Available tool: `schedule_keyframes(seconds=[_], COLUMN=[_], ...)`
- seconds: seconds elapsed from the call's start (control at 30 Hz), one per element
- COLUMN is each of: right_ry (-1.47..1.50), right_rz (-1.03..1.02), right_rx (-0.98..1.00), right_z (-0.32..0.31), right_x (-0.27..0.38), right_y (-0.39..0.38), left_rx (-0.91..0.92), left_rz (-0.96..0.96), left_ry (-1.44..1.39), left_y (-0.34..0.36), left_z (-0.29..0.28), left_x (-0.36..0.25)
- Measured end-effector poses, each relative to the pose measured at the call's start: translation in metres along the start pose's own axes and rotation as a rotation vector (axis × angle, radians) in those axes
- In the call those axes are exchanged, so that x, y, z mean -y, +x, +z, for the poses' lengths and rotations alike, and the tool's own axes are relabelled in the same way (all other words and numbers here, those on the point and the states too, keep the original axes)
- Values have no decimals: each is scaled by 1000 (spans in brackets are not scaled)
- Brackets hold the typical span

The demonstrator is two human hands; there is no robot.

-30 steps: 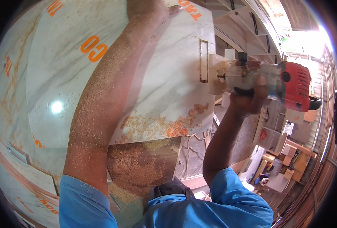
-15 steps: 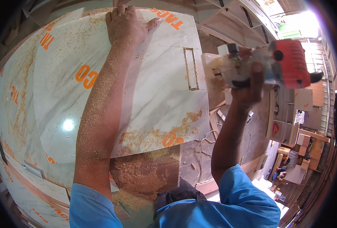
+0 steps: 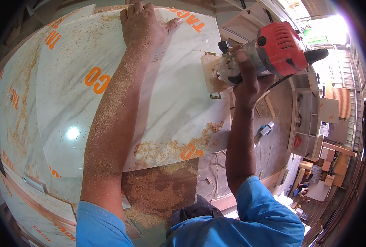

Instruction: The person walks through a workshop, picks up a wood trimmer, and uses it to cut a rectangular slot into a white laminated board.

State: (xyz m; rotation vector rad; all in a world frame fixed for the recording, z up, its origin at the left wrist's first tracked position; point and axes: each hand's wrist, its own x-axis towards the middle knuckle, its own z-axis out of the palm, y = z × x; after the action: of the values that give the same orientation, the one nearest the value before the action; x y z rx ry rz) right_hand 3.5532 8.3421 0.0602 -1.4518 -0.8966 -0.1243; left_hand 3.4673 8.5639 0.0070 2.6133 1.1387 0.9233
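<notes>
My right hand (image 3: pixel 249 78) grips a trim router (image 3: pixel 280 47) with a red motor housing and a pale, clear-looking base. The router's base plate (image 3: pixel 209 74) lies over the narrow slot outlined near the right edge of a white marble-patterned panel (image 3: pixel 170 107); only the slot's ends show past the plate. Whether the bit touches the panel is hidden. At the panel's far edge, my left hand (image 3: pixel 146 24) lies flat with fingers spread and the thumb out to the right. Sawdust coats my left forearm.
Sawdust (image 3: pixel 174 142) lies along the panel's near edge, and more covers a brown board (image 3: pixel 158 185) just below it. A cord (image 3: pixel 217 173) trails on the floor. Shelving (image 3: pixel 306 123) and stacked wood offcuts (image 3: pixel 335 164) stand at the right; white cabinet frames (image 3: pixel 249 20) are beyond the panel.
The router has moved left, from beside the panel's right edge onto the slot, and its motor end has swung farther away. My left hand stays on the panel.
</notes>
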Motion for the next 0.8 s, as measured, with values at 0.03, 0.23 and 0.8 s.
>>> schedule_keyframes(seconds=[0.03,0.23,0.8], right_ry=[0,-6,-2], right_rz=[0,-16,-6], right_rx=[2,14,38], right_z=[1,5,17], right_x=[-1,0,3], right_y=[0,1,0], left_rx=[33,55,42], left_rz=[-2,-18,-24], left_ry=[-34,-2,-54], left_y=[0,1,-3], left_z=[-5,-4,-2], left_x=[-1,4,2])
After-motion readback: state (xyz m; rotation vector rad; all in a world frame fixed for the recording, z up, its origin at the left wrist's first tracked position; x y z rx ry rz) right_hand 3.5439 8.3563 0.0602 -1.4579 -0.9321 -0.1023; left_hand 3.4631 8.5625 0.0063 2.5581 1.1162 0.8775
